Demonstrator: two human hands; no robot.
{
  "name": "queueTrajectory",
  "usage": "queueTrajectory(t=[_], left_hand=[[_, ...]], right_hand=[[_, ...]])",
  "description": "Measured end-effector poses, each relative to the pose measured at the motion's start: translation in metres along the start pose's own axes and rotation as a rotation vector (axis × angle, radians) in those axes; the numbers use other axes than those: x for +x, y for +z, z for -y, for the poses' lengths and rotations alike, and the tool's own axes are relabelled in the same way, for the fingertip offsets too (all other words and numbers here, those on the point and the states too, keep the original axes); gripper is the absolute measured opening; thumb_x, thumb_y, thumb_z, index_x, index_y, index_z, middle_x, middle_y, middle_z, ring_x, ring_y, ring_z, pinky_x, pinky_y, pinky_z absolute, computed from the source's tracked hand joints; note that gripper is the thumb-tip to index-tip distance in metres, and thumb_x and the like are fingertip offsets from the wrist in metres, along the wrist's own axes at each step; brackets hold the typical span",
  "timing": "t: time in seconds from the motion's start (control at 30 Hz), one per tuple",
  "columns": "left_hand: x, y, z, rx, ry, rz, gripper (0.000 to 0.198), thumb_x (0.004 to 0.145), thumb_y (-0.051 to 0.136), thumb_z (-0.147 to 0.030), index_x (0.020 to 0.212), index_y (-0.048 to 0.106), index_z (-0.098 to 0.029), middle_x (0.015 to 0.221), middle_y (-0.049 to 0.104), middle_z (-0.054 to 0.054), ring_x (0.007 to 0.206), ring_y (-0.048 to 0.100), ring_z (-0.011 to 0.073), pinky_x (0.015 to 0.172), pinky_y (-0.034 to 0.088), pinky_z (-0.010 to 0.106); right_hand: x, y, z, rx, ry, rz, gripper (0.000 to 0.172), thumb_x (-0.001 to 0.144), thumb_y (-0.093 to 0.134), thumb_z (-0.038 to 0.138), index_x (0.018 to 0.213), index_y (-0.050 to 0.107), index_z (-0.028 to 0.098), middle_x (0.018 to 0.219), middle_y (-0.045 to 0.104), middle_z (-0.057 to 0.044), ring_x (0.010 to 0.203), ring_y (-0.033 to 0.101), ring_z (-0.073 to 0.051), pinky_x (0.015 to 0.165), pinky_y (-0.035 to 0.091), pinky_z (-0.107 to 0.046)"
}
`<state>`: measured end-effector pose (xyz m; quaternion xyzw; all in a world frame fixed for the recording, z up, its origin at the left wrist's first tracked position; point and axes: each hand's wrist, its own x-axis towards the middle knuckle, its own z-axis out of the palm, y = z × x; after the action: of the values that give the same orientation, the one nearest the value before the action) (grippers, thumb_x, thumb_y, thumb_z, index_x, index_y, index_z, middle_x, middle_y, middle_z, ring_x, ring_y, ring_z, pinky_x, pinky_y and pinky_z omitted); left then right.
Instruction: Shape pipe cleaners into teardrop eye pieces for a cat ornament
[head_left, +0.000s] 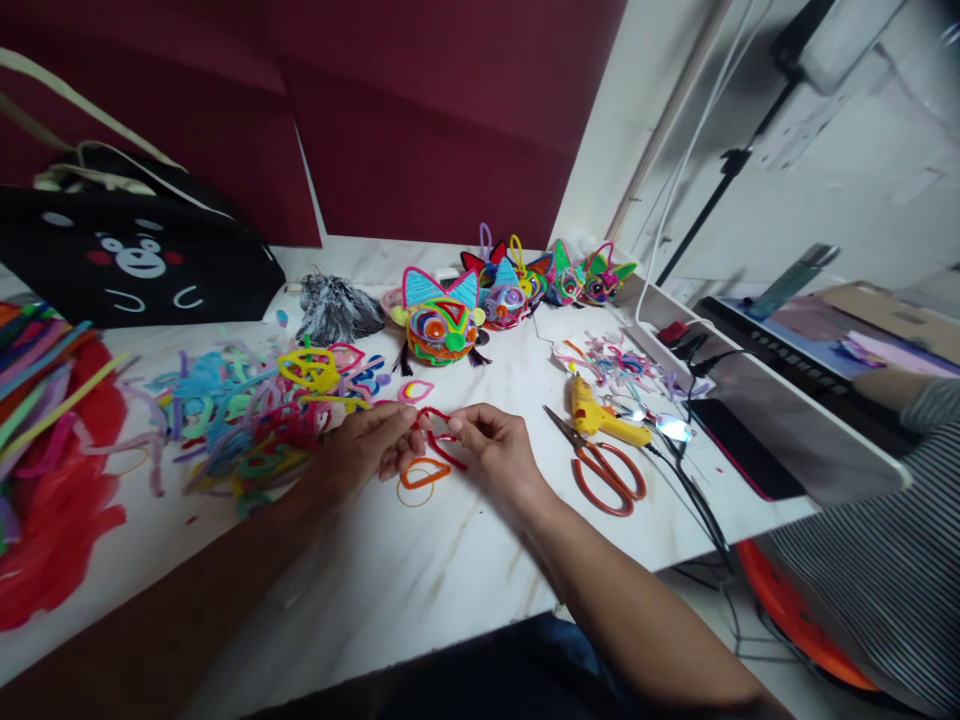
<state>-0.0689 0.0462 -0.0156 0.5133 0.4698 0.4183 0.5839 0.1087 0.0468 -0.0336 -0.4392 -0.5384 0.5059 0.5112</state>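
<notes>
Between my two hands is a red pipe cleaner [435, 411], bent at the top. The fingertips of my left hand [375, 440] pinch one end of it. My right hand [491, 440] grips the other side between thumb and finger. Another red length [448, 457] slants down below the fingers; whether it is the same piece I cannot tell. Just under it on the table lie an orange bent pipe-cleaner loop [424, 473] and a thin yellowish ring [415, 496]. A pink and yellow leaf-shaped loop [415, 391] rests beyond my fingers.
Heaped pipe-cleaner pieces [247, 400] lie left. Scissors [600, 465] and a yellow glue gun [604, 415] with cables are right, near a dark phone [746, 450]. Colourful cat-faced ornaments [442, 325] stand behind, beside a grey tassel bundle [337, 308]. A black bag [142, 260] stands back left.
</notes>
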Motion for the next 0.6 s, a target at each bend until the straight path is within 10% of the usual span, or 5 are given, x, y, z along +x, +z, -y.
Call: queueTrajectory(t=[0.6], left_hand=[[0.0011, -0.0038, 0.0001, 0.173, 0.163, 0.006, 0.029, 0.084, 0.06, -0.043, 0.083, 0.062, -0.015, 0.059, 0.057, -0.002, 0.044, 0.045, 0.0071, 0.039, 0.032, 0.018]], right_hand=[[0.0011, -0.0005, 0.0045, 0.227, 0.185, 0.119, 0.035, 0.065, 0.077, 0.045, 0.081, 0.069, 0.015, 0.064, 0.062, 0.001, 0.052, 0.045, -0.008, 0.05, 0.033, -0.023]])
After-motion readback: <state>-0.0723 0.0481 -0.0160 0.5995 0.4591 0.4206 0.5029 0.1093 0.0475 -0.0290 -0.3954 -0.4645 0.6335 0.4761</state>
